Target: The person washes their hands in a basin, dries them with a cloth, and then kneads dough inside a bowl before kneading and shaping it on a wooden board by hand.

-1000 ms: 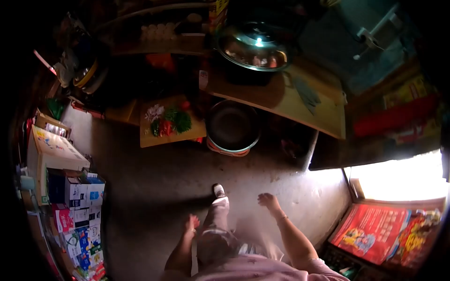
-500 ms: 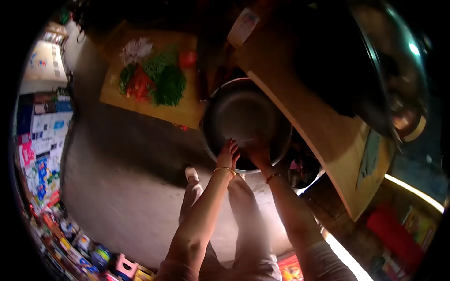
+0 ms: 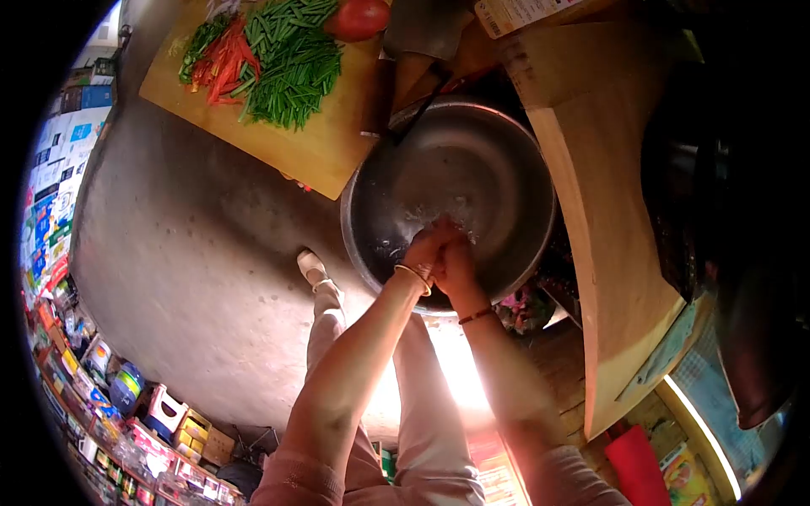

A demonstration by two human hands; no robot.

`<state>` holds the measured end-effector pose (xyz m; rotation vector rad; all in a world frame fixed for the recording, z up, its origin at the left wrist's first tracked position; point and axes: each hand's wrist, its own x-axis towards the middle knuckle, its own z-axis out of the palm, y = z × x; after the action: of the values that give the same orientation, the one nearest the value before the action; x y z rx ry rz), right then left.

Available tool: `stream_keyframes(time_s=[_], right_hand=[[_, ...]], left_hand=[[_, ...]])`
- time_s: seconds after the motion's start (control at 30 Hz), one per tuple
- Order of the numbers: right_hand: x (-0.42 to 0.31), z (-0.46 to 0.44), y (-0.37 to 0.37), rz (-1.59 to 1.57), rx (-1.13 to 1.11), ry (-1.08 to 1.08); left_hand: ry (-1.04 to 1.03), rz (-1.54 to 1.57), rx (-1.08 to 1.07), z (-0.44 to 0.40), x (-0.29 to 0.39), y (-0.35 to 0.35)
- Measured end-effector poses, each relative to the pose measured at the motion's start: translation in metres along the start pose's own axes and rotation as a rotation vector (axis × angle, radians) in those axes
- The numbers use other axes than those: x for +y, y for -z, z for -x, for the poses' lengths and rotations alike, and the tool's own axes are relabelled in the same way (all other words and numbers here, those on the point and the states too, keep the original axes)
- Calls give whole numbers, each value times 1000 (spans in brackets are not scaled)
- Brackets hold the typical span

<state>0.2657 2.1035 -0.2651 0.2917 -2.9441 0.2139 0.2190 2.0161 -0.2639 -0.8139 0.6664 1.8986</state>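
A large dark basin (image 3: 498, 160) with water in it lies in front of me. Over its near part, my left hand (image 3: 429, 249) and my right hand (image 3: 456, 260) are pressed together, the fingers of one closed around the other. Ripples and bubbles show in the water beside them. Whether anything is between the hands is hidden. Left of the basin, a yellow cutting board (image 3: 337, 152) bears cut green vegetable pieces (image 3: 291, 84), sliced red pieces (image 3: 226, 63) and a whole tomato (image 3: 361, 18).
The edge of a wooden table (image 3: 591, 211) rises close on the right of the basin. A cleaver blade (image 3: 426, 29) lies beyond the tomato. Boxes and packages (image 3: 63, 177) line the far left. A red item (image 3: 634, 468) is at the lower right.
Both hands have come forward and down to the basin, then closed together. The view has moved nearer to the basin and board, and the water now shows ripples.
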Motion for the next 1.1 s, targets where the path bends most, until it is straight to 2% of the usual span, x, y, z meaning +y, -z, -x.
stream_keyframes(time_s=[0.03, 0.1, 0.2, 0.27, 0.3, 0.37, 0.4, 0.43, 0.47, 0.5, 0.53, 0.63, 0.67, 0.7, 0.77, 0.83, 0.9, 0.93, 1.0, 1.07, 1.1], right_hand=[[-2, 0, -15, -454, -118, -377], [-6, -9, -15, -905, -239, -752], [-2, -26, 16, -1052, -117, -774], [19, -21, 17, -570, -283, -223], [25, -19, 14, -570, -288, -223], [34, -15, 5, -246, -39, -551], [33, -11, -3, -246, -43, -553], [29, -11, -10, -906, 143, -1096], [26, -8, -14, -1270, 202, -1331], [23, -5, -18, -1584, 343, -1609], [19, -3, -16, -1465, 223, -1428], [7, -10, -7, -1084, -86, -866], [6, -13, -1, -1015, -139, -775], [5, -16, 6, -945, -181, -684], [4, -35, 22, -905, -211, -754], [4, -51, 37, -859, -238, -826], [4, -53, 33, -828, -241, -855], [1, -41, 18, -939, -70, -698], [-3, -38, 23, -1034, 97, -527], [-11, -49, 53, -853, 94, -406], [-12, -51, 61, -793, 93, -371]], left_hand=[[-54, -73, 24, 2, -2, -10], [-269, 135, 259, -8, -13, -17], [-271, 79, 318, -13, -16, -13], [-262, 122, 291, -13, -10, -13], [-251, 164, 267, -12, -8, -13], [-253, 207, 343, -10, -5, -18], [-257, 244, 413, -9, -3, -19], [-215, 149, 420, -13, -6, -14], [-216, 152, 422, -17, -9, -9], [-185, 251, 246, -18, -11, -4], [-153, 346, 69, -22, -17, 5], [-45, 261, -37, -35, -17, 23], [-43, 266, -36, -33, -21, 20], [41, 456, -139, -32, -24, 16], [122, 641, -245, -12, -18, -9], [29, 516, -44, 24, -5, -48], [-4, 496, -136, 10, -7, -30], [-34, 483, -219, 0, -11, -18], [-67, 473, -308, -5, -4, -26], [91, 61, 170, 5, 8, -49], [99, 62, 173, 6, 3, -47]])
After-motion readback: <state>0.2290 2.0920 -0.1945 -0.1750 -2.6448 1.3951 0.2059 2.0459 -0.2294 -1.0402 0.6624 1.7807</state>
